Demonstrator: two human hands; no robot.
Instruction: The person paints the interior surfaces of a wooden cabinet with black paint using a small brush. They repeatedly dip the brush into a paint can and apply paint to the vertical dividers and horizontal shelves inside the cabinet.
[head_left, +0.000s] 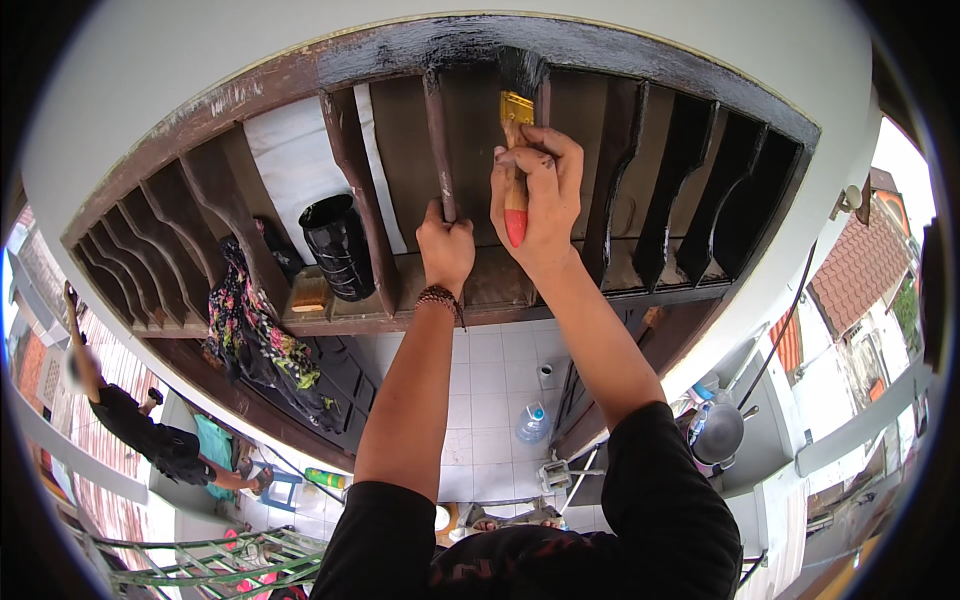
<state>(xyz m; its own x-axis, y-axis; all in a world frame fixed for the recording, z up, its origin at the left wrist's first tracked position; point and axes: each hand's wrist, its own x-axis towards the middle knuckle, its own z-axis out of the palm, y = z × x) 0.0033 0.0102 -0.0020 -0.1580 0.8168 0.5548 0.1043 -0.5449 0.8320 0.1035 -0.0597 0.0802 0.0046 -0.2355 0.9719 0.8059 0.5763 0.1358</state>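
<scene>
My right hand [542, 195] grips a paintbrush [514, 172] with a red-ended wooden handle and a gold-coloured metal band. Its black bristles touch the upper part of a slat, just under the top rail [430, 45] of a wooden frame. Dark wet-looking paint coats much of that rail and the slats at right; the left part is brown. My left hand [446, 245] is closed around the lower part of a brown slat [436, 130]. Left of it, a paint-smeared black container [337, 248] stands on the frame's ledge beside a small tan, bristle-like piece [310, 293].
A floral cloth [250, 320] hangs over the ledge at left. Far below are a tiled floor [480, 400], a large water bottle [532, 422] and, at right, a wok [718, 432]. Another person [150, 430] in dark clothes stands at left by a blue stool [280, 488].
</scene>
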